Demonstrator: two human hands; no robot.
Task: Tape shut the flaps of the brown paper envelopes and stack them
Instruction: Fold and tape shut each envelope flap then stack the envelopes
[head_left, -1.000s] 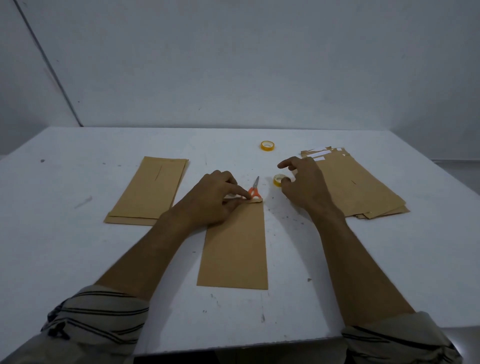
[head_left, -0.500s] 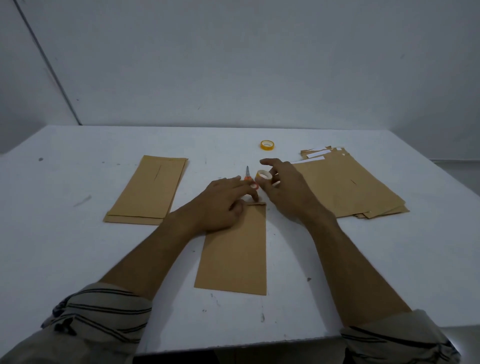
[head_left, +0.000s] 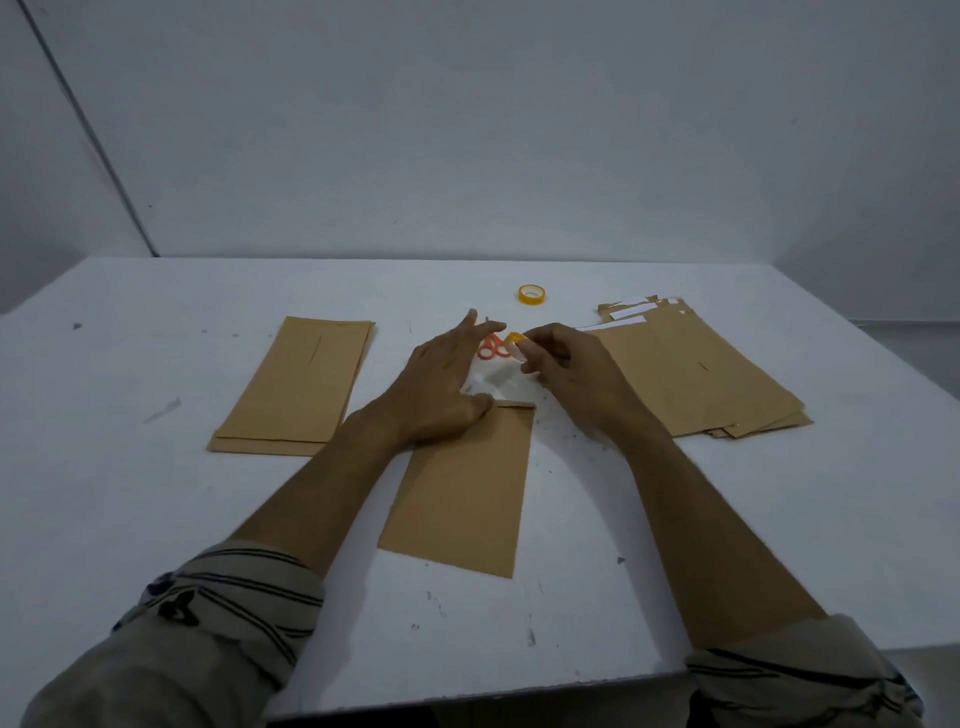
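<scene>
A: Left hand (head_left: 441, 384): fingers straight, palm pressing the far end of the middle envelope (head_left: 467, 483). Right hand (head_left: 566, 369): pinching a tape roll (head_left: 514, 343) just beyond that end.

B: Layout, big to small?

A: Bench (head_left: 156, 519). Untaped pile (head_left: 696, 379) toward its right edge. 1 stack (head_left: 296, 384), likely finished, toward the left edge. Middle envelope at centre, nearer the front edge. Orange scissors (head_left: 493, 349) beside the left fingers. 2nd roll (head_left: 531, 295) toward the back edge.

B: Step?

A: My read: drawing tape for this flap. A pale sheen between the hands may be a pulled strip; cannot tell. Next move calls for a strip laid across the flap edge, cut, and pressed flat, with the paper pinned against sliding.
</scene>
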